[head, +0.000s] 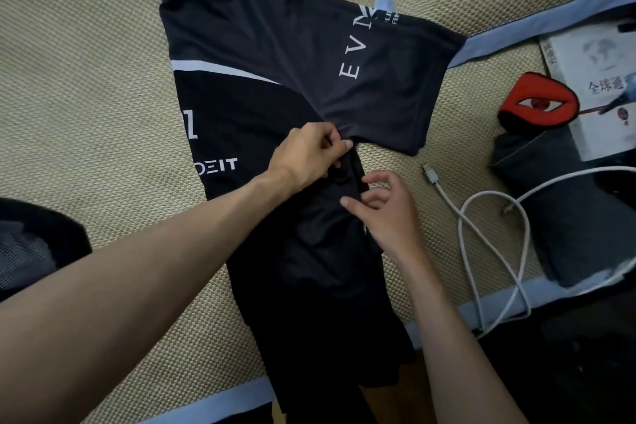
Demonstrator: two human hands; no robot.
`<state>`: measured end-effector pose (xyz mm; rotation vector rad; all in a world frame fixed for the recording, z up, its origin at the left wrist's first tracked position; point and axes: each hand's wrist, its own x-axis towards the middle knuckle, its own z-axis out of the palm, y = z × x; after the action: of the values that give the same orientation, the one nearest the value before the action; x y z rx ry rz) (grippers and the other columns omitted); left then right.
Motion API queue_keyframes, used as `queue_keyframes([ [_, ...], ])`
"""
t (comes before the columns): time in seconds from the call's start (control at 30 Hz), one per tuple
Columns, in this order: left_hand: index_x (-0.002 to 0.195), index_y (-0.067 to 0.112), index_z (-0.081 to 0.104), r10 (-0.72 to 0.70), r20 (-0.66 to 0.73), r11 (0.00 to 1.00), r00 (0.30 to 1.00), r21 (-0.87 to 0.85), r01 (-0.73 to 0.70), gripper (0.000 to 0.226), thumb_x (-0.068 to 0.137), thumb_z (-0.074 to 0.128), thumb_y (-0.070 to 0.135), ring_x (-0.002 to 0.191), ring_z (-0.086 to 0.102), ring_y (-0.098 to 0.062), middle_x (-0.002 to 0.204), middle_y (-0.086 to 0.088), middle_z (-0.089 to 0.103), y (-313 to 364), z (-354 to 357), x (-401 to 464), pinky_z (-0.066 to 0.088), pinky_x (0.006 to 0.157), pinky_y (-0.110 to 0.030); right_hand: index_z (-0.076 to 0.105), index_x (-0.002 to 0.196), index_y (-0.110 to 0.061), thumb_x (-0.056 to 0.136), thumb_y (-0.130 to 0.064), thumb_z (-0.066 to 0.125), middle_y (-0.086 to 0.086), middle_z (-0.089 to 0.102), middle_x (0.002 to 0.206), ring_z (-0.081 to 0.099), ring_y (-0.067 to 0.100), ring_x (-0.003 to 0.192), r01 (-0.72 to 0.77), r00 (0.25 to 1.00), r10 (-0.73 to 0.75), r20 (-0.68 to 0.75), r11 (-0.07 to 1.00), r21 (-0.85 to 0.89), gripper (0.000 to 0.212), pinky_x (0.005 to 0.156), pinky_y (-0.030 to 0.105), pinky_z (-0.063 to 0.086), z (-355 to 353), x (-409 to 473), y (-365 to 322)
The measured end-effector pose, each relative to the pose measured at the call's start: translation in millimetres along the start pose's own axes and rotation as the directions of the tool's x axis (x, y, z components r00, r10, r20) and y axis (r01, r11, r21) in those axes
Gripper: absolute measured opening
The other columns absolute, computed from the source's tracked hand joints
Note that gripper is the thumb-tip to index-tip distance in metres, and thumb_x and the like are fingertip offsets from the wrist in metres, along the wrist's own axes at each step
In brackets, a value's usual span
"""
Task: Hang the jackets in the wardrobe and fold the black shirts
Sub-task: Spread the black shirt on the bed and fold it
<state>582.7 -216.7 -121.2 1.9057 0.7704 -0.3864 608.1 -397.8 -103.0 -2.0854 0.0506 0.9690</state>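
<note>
Left hand point(306, 155) fingers curled tight, pinching a gathered bit of the black shirt point(275, 55) fabric at the point where the folded upper panel meets the lower body. Right hand point(385, 206) just beside it, toward the person, thumb and forefinger closing on the shirt's right edge, other fingers loosely curled; whether it truly grips the cloth or only touches it is hard to tell. The shirt spreads out from the fingers: a panel with white "EV" lettering folded across beyond the hands, a white stripe and "DEIT" print left of the left hand, the dark lower part running back between the forearms and over the mat's edge. It lies on a beige woven mat point(86, 62) with light blue trim. Right of the right hand, a white USB cable point(481, 227) looped on the mat; further right a grey bundle point(557, 203), a red and black eye-patterned item point(540, 103), a book point(595, 79). Far left, a dark mesh object point(31, 244).
</note>
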Motion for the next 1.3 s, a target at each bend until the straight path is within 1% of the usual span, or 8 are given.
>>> queue_keyframes([
  [0.23, 0.116, 0.023, 0.062, 0.326, -0.317, 0.869, 0.891, 0.472, -0.150, 0.029, 0.095, 0.049, 0.039, 0.115, 0.057, -0.026, 0.123, -0.001, 0.061, -6.9, -9.5, 6.8, 0.038, 0.095, -0.044, 0.074, 0.104, -0.014, 0.082, -0.028, 0.083, -0.001, 0.077, 0.096, 0.073, 0.007, 0.089, -0.050, 0.991, 0.058, -0.121, 0.996, 0.072, 0.028, 0.088, 0.025, 0.058, -4.4, 11.1, -7.0],
  [0.37, 0.159, 0.021, 0.025, 0.322, -0.287, 0.781, 0.902, 0.620, -0.081, 0.067, 0.098, 0.038, 0.046, 0.155, 0.018, -0.021, 0.169, 0.001, 0.018, -24.7, -21.0, 35.0, 0.008, 0.123, -0.055, 0.059, 0.126, -0.003, 0.092, -0.031, 0.072, 0.018, 0.067, 0.119, 0.064, 0.024, 0.122, -0.234, 0.964, 0.228, 0.136, 0.483, 0.844, 0.046, 0.110, 0.036, 0.048, 4.7, 40.0, -39.4],
  [0.6, 0.163, 0.022, 0.007, 0.289, -0.302, 0.689, 0.908, 0.725, 0.022, 0.081, 0.097, 0.018, 0.068, 0.155, 0.001, -0.040, 0.169, -0.017, 0.000, -30.1, 1.7, 67.1, 0.003, 0.117, -0.072, 0.061, 0.137, -0.010, 0.099, -0.031, 0.062, 0.013, 0.067, 0.133, 0.062, 0.029, 0.126, -0.102, 0.992, 0.090, 0.091, 0.130, 0.986, 0.044, 0.110, 0.044, 0.046, 15.8, 98.1, -59.2],
  [0.77, 0.162, 0.027, -0.001, 0.230, -0.247, 0.669, 0.941, 0.743, 0.031, 0.081, 0.096, 0.013, 0.072, 0.153, -0.009, -0.044, 0.168, -0.020, -0.008, -24.7, 2.9, 66.7, -0.001, 0.116, -0.072, 0.069, 0.119, -0.010, 0.089, -0.025, 0.074, 0.006, 0.074, 0.117, 0.074, 0.019, 0.103, 0.268, 0.816, 0.352, -0.459, 0.473, 0.840, 0.034, 0.092, 0.043, 0.060, 24.2, 107.1, -80.3],
  [0.87, 0.162, 0.027, 0.007, 0.231, -0.220, 0.774, 0.948, 0.632, -0.042, 0.071, 0.101, 0.022, 0.061, 0.157, -0.004, -0.031, 0.170, -0.009, -0.003, -20.0, -18.7, 59.5, -0.002, 0.122, -0.061, 0.069, 0.118, -0.001, 0.097, -0.016, 0.061, 0.001, 0.074, 0.113, 0.071, 0.008, 0.104, 0.497, 0.643, -0.164, -0.748, 0.833, 0.244, 0.028, 0.093, 0.027, 0.056, 40.6, 85.7, -106.4],
  [0.97, 0.149, 0.017, 0.042, 0.202, -0.579, 0.921, 0.790, 0.387, 0.049, 0.054, 0.101, 0.035, 0.040, 0.148, 0.031, -0.025, 0.161, -0.009, 0.034, -34.3, -68.1, 38.2, 0.025, 0.118, -0.048, 0.060, 0.140, -0.010, 0.091, -0.007, 0.061, 0.000, 0.060, 0.142, 0.052, 0.018, 0.137, 0.686, 0.686, -0.722, -0.089, 0.683, -0.251, 0.048, 0.118, 0.036, 0.037, 56.4, 77.6, -113.4],
  [1.07, 0.134, 0.007, 0.053, -0.084, -0.771, 0.979, 0.631, 0.056, 0.199, 0.046, 0.097, 0.044, 0.033, 0.128, 0.050, -0.029, 0.139, -0.014, 0.053, -83.7, -131.7, 30.4, 0.040, 0.106, -0.046, 0.063, 0.138, -0.026, 0.090, -0.016, 0.071, -0.007, 0.053, 0.150, 0.036, 0.011, 0.148, 0.645, 0.749, -0.448, 0.489, 0.663, -0.380, 0.049, 0.126, 0.037, 0.017, 49.4, 77.7, -106.6],
  [1.3, 0.116, 0.013, 0.062, -0.262, -0.574, 0.914, 0.776, -0.407, 0.008, 0.042, 0.082, 0.072, 0.036, 0.095, 0.067, -0.006, 0.108, 0.005, 0.069, -91.8, -184.0, 66.8, 0.056, 0.089, -0.023, 0.071, 0.095, -0.009, 0.088, -0.033, 0.072, 0.003, 0.073, 0.087, 0.069, 0.020, 0.081, 0.138, 0.990, -0.132, -0.057, 0.984, 0.117, 0.026, 0.077, 0.034, 0.055, 19.2, 139.7, -140.5],
])
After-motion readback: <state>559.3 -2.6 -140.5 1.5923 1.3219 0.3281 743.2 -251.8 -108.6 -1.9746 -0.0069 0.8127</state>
